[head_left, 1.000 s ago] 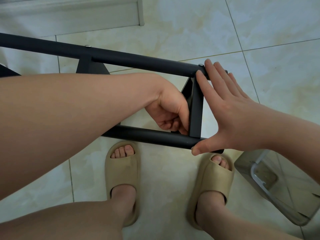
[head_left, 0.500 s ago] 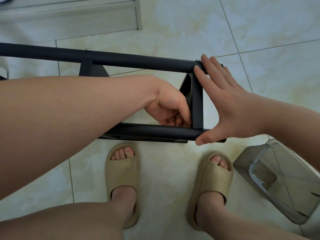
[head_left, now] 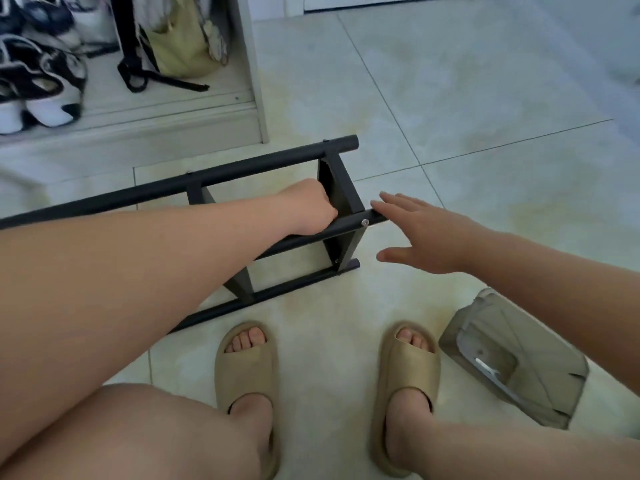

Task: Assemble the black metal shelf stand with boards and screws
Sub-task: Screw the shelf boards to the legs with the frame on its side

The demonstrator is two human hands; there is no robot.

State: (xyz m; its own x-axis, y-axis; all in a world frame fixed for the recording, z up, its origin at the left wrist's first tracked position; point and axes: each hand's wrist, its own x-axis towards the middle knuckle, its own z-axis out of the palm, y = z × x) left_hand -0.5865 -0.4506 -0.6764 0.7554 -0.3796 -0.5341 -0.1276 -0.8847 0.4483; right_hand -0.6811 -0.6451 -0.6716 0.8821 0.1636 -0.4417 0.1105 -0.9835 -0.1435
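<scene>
Nearest are the two feet in slippers (head_left: 246,368) and, to the right of them, a clear box (head_left: 540,375) lying on the floor (head_left: 450,116).

Just beyond the toes lies the frame (head_left: 249,165), on its side, its long tubes running away to the left. A second ago its end was held close under the camera. Now it is lower and turned, so three tubes show, and also a screw (head_left: 364,222) in the middle tube.

The left hand (head_left: 308,207) still has its fingers curled round that middle tube, beside the end bracket. The right hand (head_left: 426,237) has let go of the end. It is open, fingers spread, the tips at the tube end. I cannot tell if they touch.

I judge this end is joined and the frame is being set down. No boards are in view.

Farther away are shoes (head_left: 38,84) and a bag (head_left: 176,43).
</scene>
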